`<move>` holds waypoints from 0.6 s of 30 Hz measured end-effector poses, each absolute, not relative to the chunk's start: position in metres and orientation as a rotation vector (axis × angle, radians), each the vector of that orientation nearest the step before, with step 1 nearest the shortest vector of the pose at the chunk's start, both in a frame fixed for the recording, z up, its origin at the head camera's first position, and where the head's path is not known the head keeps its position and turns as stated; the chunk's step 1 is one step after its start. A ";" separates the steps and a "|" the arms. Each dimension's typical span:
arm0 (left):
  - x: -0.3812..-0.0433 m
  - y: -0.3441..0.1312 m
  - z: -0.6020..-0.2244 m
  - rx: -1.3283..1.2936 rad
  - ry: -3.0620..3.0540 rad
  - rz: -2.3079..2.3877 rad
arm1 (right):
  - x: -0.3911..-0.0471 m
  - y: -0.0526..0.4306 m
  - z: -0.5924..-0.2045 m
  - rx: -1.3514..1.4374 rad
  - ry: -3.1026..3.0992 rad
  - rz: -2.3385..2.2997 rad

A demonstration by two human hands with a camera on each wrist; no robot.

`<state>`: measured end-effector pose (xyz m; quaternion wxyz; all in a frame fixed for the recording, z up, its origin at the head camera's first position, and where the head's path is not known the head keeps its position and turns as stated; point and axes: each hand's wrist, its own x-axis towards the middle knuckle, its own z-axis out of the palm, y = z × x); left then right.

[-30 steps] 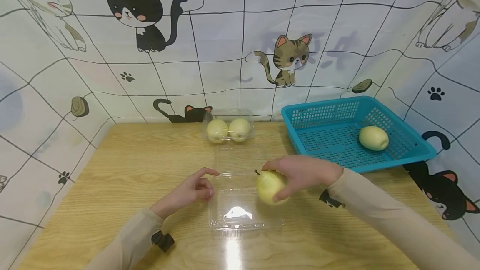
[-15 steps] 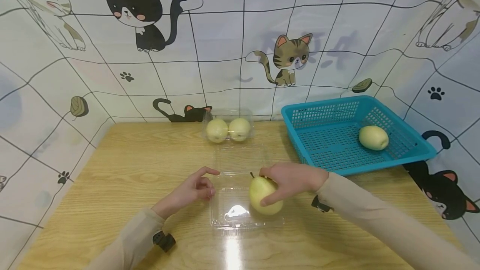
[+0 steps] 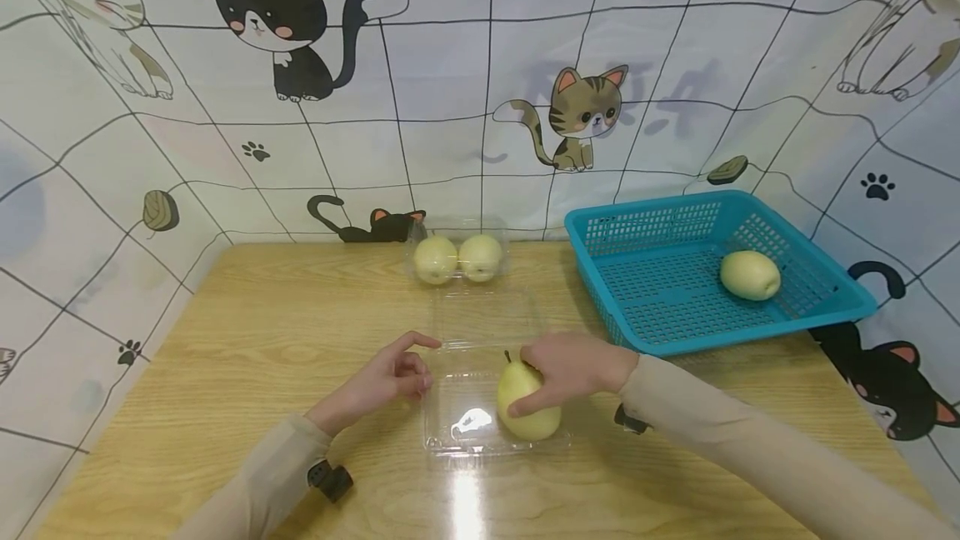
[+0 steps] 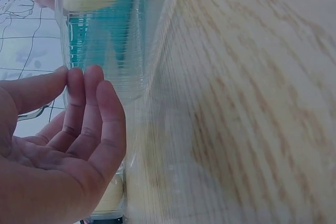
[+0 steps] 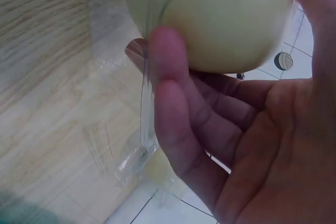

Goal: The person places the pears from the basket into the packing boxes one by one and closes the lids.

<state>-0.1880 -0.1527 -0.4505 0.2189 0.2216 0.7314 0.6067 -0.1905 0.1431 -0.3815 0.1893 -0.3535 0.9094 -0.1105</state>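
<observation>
A yellow-green pear (image 3: 525,402) sits in the right part of an open clear plastic clamshell box (image 3: 465,415). My right hand (image 3: 573,373) grips the pear from its right side, thumb toward the front. In the right wrist view, fingers (image 5: 173,103) of that hand curl beside the pear (image 5: 226,19), overlapping the box's clear wall. My left hand (image 3: 393,373) is at the box's left side. In the left wrist view, its thumb and fingertips (image 4: 75,77) pinch the rim of the clear box (image 4: 105,51). The raised lid (image 3: 483,315) lies folded back, away from me.
Behind the box stands another clear box with two pears (image 3: 457,260). A blue-green plastic basket (image 3: 622,290) at the back right holds one pear (image 3: 750,275). Cat-patterned cloth (image 3: 450,148) walls the wooden table (image 3: 300,298) at the back and sides.
My right hand has moved left and toward me, bringing the pear down into the box's right part. The left hand has stayed at the box's left rim.
</observation>
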 end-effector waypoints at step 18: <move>-0.188 -0.149 -0.450 0.625 2.052 1.658 | -0.177 0.130 -0.385 -0.923 2.731 -0.131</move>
